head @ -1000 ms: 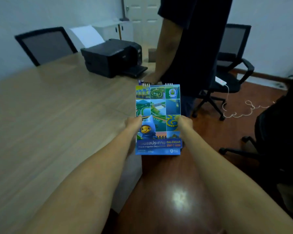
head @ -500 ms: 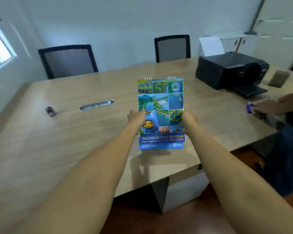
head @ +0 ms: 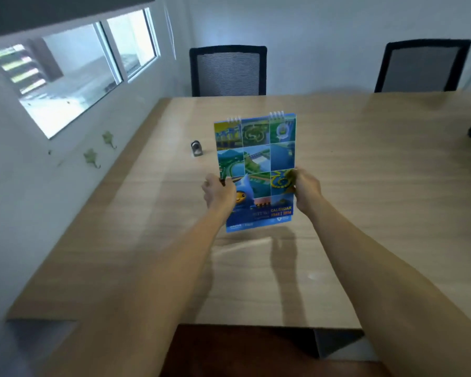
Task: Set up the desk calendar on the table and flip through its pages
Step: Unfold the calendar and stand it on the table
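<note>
Nearest to us, our two bare forearms reach forward over the near edge of the desk (head: 365, 186), a long pale wood-grain top whose front edge shows a notch with dark floor below it. Our left hand (head: 219, 193) is closed on the left edge of the calendar (head: 256, 170), thumb on the front cover, the other fingers hidden behind it. Our right hand (head: 306, 190) is closed on the right edge at about the same height, fingertips curled over the cover. So each grip is shut around a side of the calendar, low on its body.

The calendar is held upright in the air above the middle of the desk, cover facing us, apart from the desktop; its shadow falls on the wood just below and toward us. The cover is blue with a grid of green and blue pictures, a cartoon figure near the bottom and the word CALENDAR in yellow. Wire rings show in two groups along its top edge.

Beyond it, to the left, a small dark object (head: 196, 148) sits on the desk; we cannot tell what it is. At the far edge stand two black mesh-backed chairs (head: 229, 72). A window (head: 74, 72) fills the left wall, with two small hooks (head: 93, 157) below it.
</note>
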A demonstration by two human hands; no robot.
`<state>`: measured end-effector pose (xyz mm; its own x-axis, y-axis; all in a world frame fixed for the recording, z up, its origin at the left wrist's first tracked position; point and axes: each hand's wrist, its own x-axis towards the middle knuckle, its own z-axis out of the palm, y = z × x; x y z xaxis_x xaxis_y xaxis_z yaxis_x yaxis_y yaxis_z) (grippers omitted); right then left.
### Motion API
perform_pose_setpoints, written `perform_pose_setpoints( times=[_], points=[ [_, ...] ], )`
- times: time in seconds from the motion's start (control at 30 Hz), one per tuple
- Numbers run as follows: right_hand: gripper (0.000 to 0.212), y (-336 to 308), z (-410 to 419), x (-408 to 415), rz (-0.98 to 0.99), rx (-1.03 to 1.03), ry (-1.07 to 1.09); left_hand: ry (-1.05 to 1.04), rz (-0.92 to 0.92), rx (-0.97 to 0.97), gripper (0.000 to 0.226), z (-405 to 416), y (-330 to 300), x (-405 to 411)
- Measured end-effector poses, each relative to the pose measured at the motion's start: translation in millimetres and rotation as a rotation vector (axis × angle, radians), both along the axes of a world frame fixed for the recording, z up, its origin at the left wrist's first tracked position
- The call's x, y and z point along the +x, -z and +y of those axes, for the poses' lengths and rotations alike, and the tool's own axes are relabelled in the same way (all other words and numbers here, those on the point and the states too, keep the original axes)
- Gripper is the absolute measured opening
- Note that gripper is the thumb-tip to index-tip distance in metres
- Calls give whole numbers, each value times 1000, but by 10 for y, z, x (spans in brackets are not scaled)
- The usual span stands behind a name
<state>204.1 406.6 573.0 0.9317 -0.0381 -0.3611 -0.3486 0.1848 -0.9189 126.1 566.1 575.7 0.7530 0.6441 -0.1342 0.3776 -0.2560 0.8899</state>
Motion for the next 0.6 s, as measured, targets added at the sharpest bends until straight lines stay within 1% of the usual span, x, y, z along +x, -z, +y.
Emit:
perform_pose_setpoints(
  times=[0.07,0.23,0.3,0.37,0.47,0.6],
  points=[
    [21,64,140,78,-19,9,-16,-4,-38,41,25,87,117,-27],
    [28,189,300,320,-41,12,-60,-35,-111,155,33,112,345,-69],
    [26,253,282,401,-59,3,-66,-7,-128,198,30,75,390,-85],
    [32,307,253,472,-69,-12,-77,19,-135,218,27,60,397,-99],
    [34,313,248,525,-76,-46,-110,47,-145,222,22,105,406,-154],
    [29,278,265,488,-96,-58,-119,190,-174,388,22,363,424,-238]
  ],
)
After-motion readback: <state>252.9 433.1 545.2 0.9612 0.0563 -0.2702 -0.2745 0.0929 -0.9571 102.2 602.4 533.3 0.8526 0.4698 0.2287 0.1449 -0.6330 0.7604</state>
